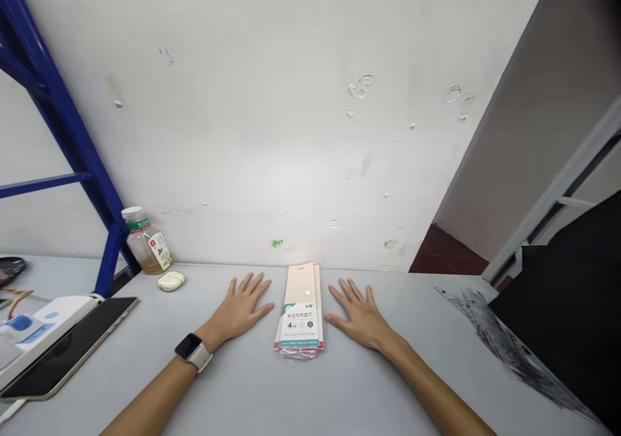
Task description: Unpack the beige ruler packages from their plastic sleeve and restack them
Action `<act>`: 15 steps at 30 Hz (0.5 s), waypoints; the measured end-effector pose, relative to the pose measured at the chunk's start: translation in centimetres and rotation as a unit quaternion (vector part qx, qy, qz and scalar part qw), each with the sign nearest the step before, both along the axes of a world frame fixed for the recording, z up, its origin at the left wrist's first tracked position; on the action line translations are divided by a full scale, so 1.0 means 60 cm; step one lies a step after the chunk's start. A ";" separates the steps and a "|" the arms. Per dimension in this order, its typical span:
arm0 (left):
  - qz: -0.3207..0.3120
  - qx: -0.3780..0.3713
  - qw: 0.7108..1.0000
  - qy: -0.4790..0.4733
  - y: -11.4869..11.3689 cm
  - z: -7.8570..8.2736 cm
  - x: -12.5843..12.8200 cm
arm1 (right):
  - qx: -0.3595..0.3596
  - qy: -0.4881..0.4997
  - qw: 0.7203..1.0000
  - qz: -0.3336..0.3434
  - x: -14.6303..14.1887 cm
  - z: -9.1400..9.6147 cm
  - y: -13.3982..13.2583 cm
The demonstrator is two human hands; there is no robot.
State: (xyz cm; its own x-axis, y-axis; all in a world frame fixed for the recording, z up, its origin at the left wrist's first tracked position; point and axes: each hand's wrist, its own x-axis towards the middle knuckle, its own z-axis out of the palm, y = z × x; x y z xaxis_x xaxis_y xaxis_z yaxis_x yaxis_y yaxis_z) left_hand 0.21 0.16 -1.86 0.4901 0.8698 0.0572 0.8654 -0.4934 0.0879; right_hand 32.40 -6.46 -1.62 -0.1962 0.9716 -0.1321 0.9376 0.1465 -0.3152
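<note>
Bench of pale grey board runs along a scuffed white plaster wall, with a blue steel shelf frame rising at its far left corner. We see a flat packet of cream-coloured rulers in a clear plastic sleeve lying mid-bench against the far edge. We judge it light, thin and fairly stiff, though the sleeve may slip; its long sides look like the place to pinch. Our left hand and right hand lie spread flat, apart, just beside the packet on either side, gripping nothing. A square black smartwatch circles our left wrist.
</note>
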 end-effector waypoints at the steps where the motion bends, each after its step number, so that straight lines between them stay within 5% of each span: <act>1: 0.001 -0.001 1.000 0.001 0.000 0.000 0.000 | -0.002 0.001 1.000 -0.001 0.000 0.001 0.000; 15: -0.002 0.007 1.000 -0.010 0.003 -0.003 -0.005 | -0.014 0.007 1.000 -0.005 -0.005 0.017 -0.005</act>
State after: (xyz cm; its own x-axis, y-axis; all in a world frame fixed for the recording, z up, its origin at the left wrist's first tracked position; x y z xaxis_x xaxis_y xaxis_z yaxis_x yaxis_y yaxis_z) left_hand -0.10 0.34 -2.04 0.4928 0.8666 0.0784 0.8612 -0.4986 0.0983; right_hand 32.09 -6.76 -0.60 -0.1891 0.9695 -0.1557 0.9344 0.1289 -0.3322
